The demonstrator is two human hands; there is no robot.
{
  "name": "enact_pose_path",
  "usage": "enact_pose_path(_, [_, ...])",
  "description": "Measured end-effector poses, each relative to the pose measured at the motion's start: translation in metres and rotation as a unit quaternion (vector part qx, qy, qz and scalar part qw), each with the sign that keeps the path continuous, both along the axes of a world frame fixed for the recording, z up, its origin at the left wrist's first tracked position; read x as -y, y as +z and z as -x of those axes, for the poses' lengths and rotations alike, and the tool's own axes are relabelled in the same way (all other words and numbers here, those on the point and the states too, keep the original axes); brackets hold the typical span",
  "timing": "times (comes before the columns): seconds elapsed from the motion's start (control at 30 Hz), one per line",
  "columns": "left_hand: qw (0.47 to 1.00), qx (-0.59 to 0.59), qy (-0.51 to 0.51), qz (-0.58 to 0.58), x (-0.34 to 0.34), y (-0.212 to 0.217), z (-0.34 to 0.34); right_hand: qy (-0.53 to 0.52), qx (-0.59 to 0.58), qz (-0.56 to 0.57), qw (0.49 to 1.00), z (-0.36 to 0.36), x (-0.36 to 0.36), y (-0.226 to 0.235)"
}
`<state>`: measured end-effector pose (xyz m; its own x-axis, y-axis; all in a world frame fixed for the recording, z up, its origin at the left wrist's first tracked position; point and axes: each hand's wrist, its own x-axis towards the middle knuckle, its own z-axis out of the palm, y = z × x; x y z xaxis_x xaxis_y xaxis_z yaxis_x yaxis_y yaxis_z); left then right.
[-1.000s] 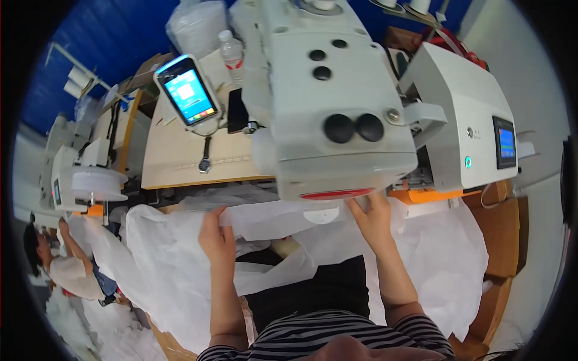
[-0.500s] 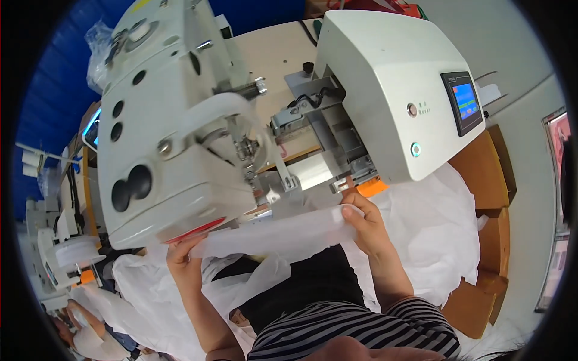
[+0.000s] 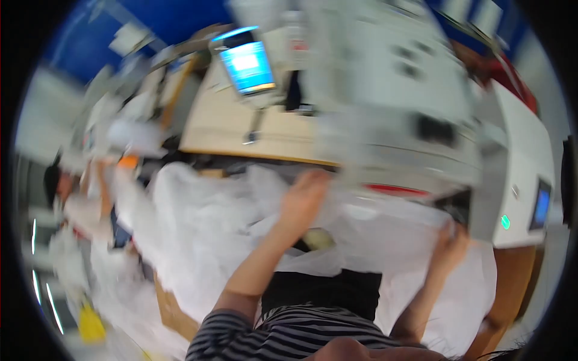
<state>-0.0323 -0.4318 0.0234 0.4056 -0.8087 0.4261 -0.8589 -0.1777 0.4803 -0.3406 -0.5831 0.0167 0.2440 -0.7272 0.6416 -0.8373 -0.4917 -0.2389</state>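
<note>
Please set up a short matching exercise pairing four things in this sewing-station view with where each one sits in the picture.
Things:
1. left hand
2. right hand
3. lit screen on a stand
4. yellow object

Places:
A. lower left
B. top, left of centre
C. on the white fabric, near the middle
D. at the fabric's right edge, beside the white machine

Pairs: 1-C, 2-D, 3-B, 4-A

I have one view, from the head camera, looking steeply down and forward over my striped chest at the near edge of the table [image 3: 265, 141]. It sits close: my forearms rise from the lower edge to the white fabric [image 3: 205, 216], and the sewing machine [image 3: 391, 102] fills the upper right. The frame is blurred, its straight lines bowed at the rim.
</note>
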Motion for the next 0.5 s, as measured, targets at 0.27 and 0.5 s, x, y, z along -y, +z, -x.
enact_pose_path(0.27, [0.984,-0.163,0.02,-0.069,-0.057,0.0,-0.047,-0.056,-0.02,-0.196,0.979,0.032,0.07,-0.02])
enact_pose_path(0.5, [0.505,0.14,0.824,-0.213,-0.466,-0.054,-0.242,0.048,-0.002,0.045,0.998,0.006,0.018,0.019])
